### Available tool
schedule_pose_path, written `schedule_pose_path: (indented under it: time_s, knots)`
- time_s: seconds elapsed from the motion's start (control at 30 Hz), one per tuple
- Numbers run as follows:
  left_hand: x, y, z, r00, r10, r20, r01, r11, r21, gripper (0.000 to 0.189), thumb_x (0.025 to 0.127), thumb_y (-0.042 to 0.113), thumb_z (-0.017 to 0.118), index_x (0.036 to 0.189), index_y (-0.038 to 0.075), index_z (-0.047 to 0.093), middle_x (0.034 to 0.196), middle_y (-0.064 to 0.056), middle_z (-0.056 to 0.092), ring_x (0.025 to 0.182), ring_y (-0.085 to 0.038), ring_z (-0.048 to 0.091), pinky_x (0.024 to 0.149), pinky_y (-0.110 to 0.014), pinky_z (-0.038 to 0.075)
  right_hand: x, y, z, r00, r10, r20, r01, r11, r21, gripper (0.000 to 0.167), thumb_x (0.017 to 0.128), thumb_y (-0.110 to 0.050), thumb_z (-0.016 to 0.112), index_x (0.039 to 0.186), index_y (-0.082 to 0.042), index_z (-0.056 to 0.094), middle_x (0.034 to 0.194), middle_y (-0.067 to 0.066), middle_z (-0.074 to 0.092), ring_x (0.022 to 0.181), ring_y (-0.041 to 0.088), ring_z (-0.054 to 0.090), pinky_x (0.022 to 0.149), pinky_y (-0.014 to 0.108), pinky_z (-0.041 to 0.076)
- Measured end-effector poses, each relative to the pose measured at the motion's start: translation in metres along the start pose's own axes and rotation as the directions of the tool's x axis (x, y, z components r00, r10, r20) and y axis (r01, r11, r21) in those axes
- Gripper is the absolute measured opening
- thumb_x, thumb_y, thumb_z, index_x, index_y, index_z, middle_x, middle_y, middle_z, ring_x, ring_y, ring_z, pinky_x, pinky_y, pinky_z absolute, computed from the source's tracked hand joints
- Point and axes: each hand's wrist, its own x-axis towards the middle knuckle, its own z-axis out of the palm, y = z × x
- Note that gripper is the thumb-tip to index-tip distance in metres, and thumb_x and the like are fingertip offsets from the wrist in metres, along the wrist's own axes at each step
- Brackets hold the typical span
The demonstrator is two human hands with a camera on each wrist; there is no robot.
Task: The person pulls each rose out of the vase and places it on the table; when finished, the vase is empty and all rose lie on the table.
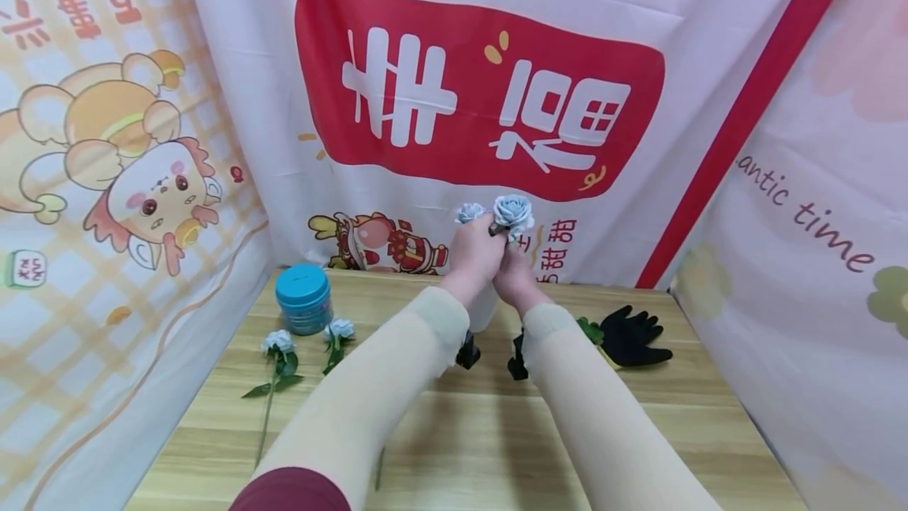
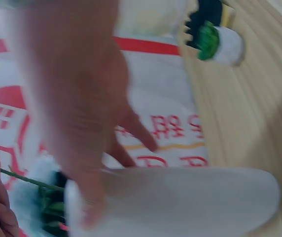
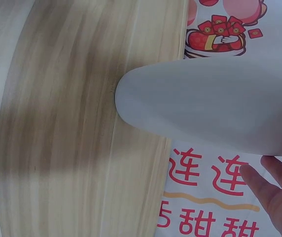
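A tall white vase [image 1: 484, 311] stands near the back edge of the wooden table. From the right side, my right hand [image 1: 515, 278] grips its neck; in the left wrist view the thumb crosses the front of the vase [image 2: 190, 202]. The right fingers [image 3: 262, 185] show beside the vase in the right wrist view. Above the mouth, my left hand [image 1: 471, 247] has curled fingers around a green rose stem, only partly visible. Pale blue roses [image 1: 513, 213] show beside and behind that hand. Green leaves [image 2: 54, 212] sit at the vase mouth.
Two light blue roses [image 1: 280, 341] with leafy stems lie at the table's left, near a blue-lidded jar [image 1: 303, 300]. On the right are a black glove [image 1: 633, 337] and a small green plant [image 2: 209, 42] in a white pot. Printed cloth walls [image 1: 482, 85] enclose the table.
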Motion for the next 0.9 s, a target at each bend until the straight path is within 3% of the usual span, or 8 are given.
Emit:
schedule_pose_path:
  time_s: [0.17,0.27,0.33,0.53,0.6,0.7,0.8,0.9]
  knots:
    - [-0.006,0.027,-0.022,0.989,0.119,-0.086,-0.129,0.984,-0.121,0.018,0.099,0.028,0.063,0.109,0.015,0.071,0.09,0.003,0.071,0.084,-0.011,0.066,0.074,-0.029,0.055,0.0,0.001,-0.001,1.0,0.023,0.012,-0.023,0.999,-0.027,0.059,0.1,-0.018,0.057,0.152,-0.007,0.032,0.151,0.015,0.038,0.135,0.028,0.04,0.111,0.041,0.033]
    - [-0.014,0.047,-0.043,0.955,0.244,-0.166,-0.27,0.95,-0.16,0.019,0.095,0.024,0.068,0.109,0.012,0.071,0.09,0.002,0.069,0.083,-0.009,0.066,0.074,-0.024,0.055,-0.002,0.001,-0.001,0.995,0.094,0.025,-0.094,0.995,-0.015,0.065,0.099,-0.021,0.055,0.155,-0.007,0.025,0.155,0.016,0.029,0.139,0.029,0.033,0.113,0.043,0.03]
    - [-0.02,0.061,-0.059,0.908,0.343,-0.242,-0.385,0.909,-0.157,0.019,0.093,0.02,0.071,0.108,0.008,0.071,0.092,0.0,0.064,0.083,-0.01,0.063,0.071,-0.022,0.054,-0.004,0.0,-0.002,0.993,0.114,0.026,-0.114,0.994,-0.003,0.067,0.099,-0.024,0.054,0.156,-0.007,0.022,0.157,0.017,0.026,0.141,0.031,0.03,0.113,0.045,0.028]
    - [-0.049,0.088,-0.11,0.69,0.55,-0.47,-0.659,0.746,-0.094,0.02,0.089,0.008,0.073,0.106,-0.002,0.07,0.096,-0.01,0.054,0.071,-0.015,0.052,0.058,-0.027,0.049,-0.004,-0.001,0.001,0.997,0.07,-0.029,-0.07,0.997,-0.016,0.069,0.099,-0.037,0.059,0.15,-0.002,0.031,0.149,0.023,0.036,0.135,0.034,0.038,0.111,0.046,0.032]
    - [-0.062,0.088,-0.121,0.662,0.568,-0.49,-0.687,0.721,-0.091,0.017,0.089,0.006,0.073,0.102,-0.003,0.068,0.09,-0.011,0.056,0.066,-0.015,0.05,0.055,-0.027,0.047,-0.004,-0.001,0.002,0.998,0.055,-0.043,-0.056,0.998,-0.023,0.071,0.097,-0.041,0.061,0.148,0.0,0.033,0.146,0.024,0.038,0.133,0.036,0.04,0.11,0.047,0.033]
    - [-0.082,0.073,-0.127,0.712,0.533,-0.457,-0.643,0.757,-0.116,0.014,0.09,0.005,0.072,0.1,-0.002,0.067,0.082,-0.008,0.059,0.063,-0.015,0.05,0.052,-0.026,0.045,-0.003,0.001,0.004,0.998,0.045,-0.055,-0.046,0.999,-0.019,0.073,0.096,-0.041,0.064,0.148,0.0,0.034,0.147,0.024,0.039,0.133,0.036,0.04,0.11,0.047,0.033]
    - [-0.101,0.045,-0.121,0.834,0.406,-0.374,-0.49,0.856,-0.163,0.015,0.091,0.007,0.072,0.103,0.0,0.069,0.082,-0.004,0.061,0.066,-0.014,0.054,0.054,-0.025,0.049,-0.002,0.002,0.004,0.998,0.038,-0.057,-0.039,0.999,-0.009,0.073,0.096,-0.041,0.064,0.149,-0.001,0.033,0.149,0.024,0.038,0.135,0.037,0.038,0.111,0.048,0.031]
    - [-0.115,0.01,-0.109,0.956,0.168,-0.242,-0.225,0.946,-0.234,0.01,0.094,0.011,0.069,0.1,0.003,0.07,0.079,-0.002,0.062,0.064,-0.015,0.055,0.052,-0.026,0.049,-0.001,0.002,0.004,0.998,0.041,-0.054,-0.041,0.999,-0.002,0.074,0.096,-0.041,0.064,0.15,-0.002,0.032,0.15,0.023,0.036,0.137,0.036,0.036,0.112,0.047,0.029]
